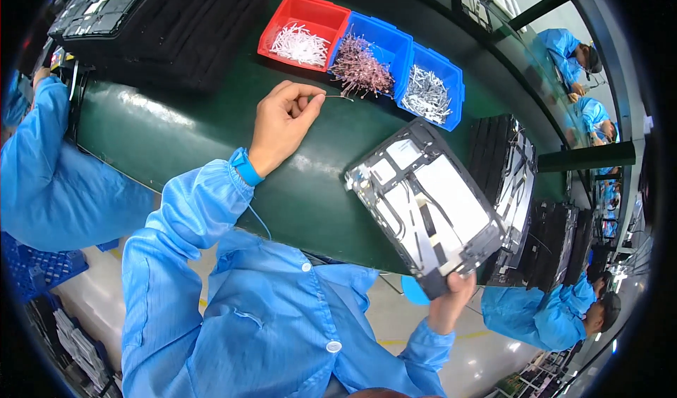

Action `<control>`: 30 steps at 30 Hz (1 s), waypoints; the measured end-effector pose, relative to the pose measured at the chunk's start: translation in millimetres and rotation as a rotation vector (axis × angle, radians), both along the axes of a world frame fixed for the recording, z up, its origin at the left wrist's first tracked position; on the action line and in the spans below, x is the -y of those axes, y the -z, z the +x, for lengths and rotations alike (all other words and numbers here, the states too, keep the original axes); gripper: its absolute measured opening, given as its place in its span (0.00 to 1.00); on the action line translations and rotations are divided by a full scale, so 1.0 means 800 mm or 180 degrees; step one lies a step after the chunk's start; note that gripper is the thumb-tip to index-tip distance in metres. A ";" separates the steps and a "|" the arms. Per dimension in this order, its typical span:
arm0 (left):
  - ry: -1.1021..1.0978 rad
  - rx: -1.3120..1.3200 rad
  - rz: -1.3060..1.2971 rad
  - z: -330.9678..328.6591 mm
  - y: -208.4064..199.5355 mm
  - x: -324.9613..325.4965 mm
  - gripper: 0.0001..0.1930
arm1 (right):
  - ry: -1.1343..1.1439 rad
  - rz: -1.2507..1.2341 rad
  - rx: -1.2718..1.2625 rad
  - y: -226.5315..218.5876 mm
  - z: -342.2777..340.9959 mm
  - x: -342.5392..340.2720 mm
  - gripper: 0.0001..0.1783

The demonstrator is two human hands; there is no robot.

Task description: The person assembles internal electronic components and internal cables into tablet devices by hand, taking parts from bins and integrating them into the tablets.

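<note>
Head view: thin wire (338, 97) pinched between thumb and forefinger of left hand (282, 124), above green worktop (211, 126), tip near middle blue bin (367, 52). Right hand (451, 300) clamped on lower corner of tilted panel (423, 204). Red bin (305, 31) just left; 3 bins touching.

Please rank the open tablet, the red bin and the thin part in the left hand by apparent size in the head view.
1. Tablet, though nearer the camera.
2. Red bin.
3. Thin part, pinched in the left hand.

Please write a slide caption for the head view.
Left hand pinches a thin wire; right hand holds an open device panel.
</note>
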State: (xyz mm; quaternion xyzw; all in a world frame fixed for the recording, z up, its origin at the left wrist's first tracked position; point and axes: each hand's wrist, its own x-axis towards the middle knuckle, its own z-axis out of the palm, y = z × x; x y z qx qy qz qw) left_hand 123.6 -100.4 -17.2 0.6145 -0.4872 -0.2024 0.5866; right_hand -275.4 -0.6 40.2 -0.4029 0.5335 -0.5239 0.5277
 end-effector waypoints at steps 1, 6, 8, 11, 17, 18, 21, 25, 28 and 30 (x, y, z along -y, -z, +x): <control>0.0012 0.0006 0.0010 0.001 0.003 -0.001 0.07 | -0.0107 -0.0086 0.0078 0.013 0.006 -0.017 0.35; 0.0005 -0.1143 0.0134 0.000 -0.017 -0.011 0.08 | -0.0722 0.0196 0.0806 0.040 0.056 -0.071 0.33; -0.0032 -0.1327 0.0158 -0.005 -0.035 -0.021 0.07 | -0.0742 0.0618 0.1119 0.048 0.075 -0.090 0.28; 0.0165 -0.1536 0.0529 -0.012 -0.049 -0.045 0.08 | -0.0678 0.1884 0.1326 0.045 0.099 -0.103 0.21; 0.0668 -0.1367 0.0652 -0.048 -0.031 -0.115 0.06 | -0.3080 0.2888 0.1209 -0.024 0.100 -0.027 0.17; 0.0633 -0.1460 0.0637 -0.059 -0.034 -0.128 0.06 | -0.3743 0.2649 0.0773 -0.033 0.093 -0.013 0.16; 0.0656 -0.1029 0.0389 -0.086 -0.032 -0.152 0.06 | -0.3749 0.1431 -0.0635 -0.055 0.074 0.036 0.14; 0.0587 -0.0699 0.0096 -0.109 -0.024 -0.146 0.06 | -0.1533 -0.0807 -0.2543 -0.023 0.111 0.090 0.18; 0.0600 -0.0690 0.0048 -0.118 -0.025 -0.136 0.06 | -0.1649 -0.1039 -0.2925 0.001 0.123 0.090 0.22; 0.0611 -0.0577 0.0032 -0.118 -0.029 -0.126 0.07 | -0.1646 -0.1082 -0.2860 0.002 0.131 0.077 0.22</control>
